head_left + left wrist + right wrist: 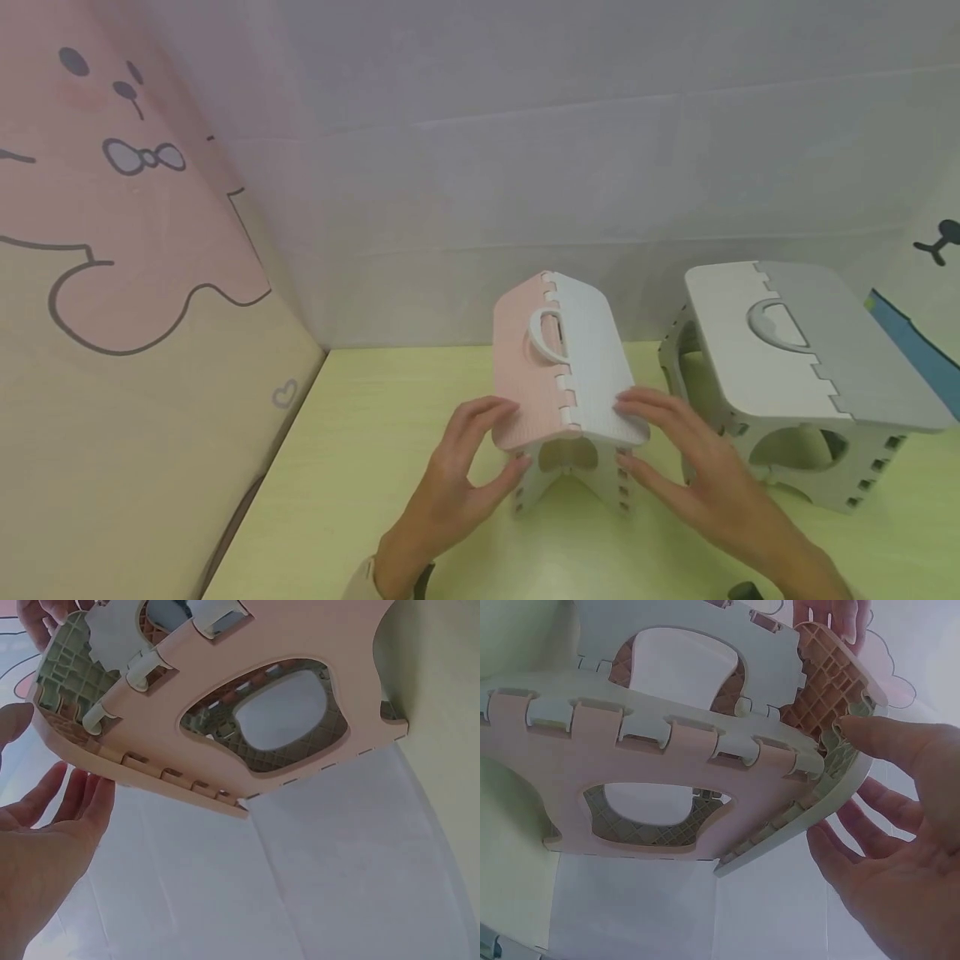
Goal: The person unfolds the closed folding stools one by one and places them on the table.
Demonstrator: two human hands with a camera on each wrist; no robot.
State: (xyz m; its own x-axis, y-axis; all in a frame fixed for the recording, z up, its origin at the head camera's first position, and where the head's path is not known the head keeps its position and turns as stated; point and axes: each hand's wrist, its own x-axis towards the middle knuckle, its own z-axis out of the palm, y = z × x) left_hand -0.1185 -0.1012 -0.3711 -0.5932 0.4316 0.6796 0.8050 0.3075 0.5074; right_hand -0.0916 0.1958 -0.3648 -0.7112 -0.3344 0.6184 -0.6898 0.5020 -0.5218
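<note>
A small folding step stool (pixel 517 358) stands on the table, its pink and white top halves peaked along the hinge line and its legs partly spread. A white loop handle (pixel 534 333) lies near the middle of the top. My left hand (pixel 457 479) pinches the near corner of the pink half, fingers above and thumb below the edge. On the opposite side, my right hand (pixel 697 479) grips the white half's near corner the same way. Both wrist views show the stool's ribbed underside and pink leg panel (pixel 165 727) with a cut-out; the right hand's thumb (pixel 885 739) touches the rim.
Just right of it stands a larger unfolded stool (pixel 877 367) with a flat white and grey top. A pale wall covering (pixel 450 192) rises behind the yellow-green table (pixel 375 433). A cartoon-printed panel (pixel 150 400) borders the left side.
</note>
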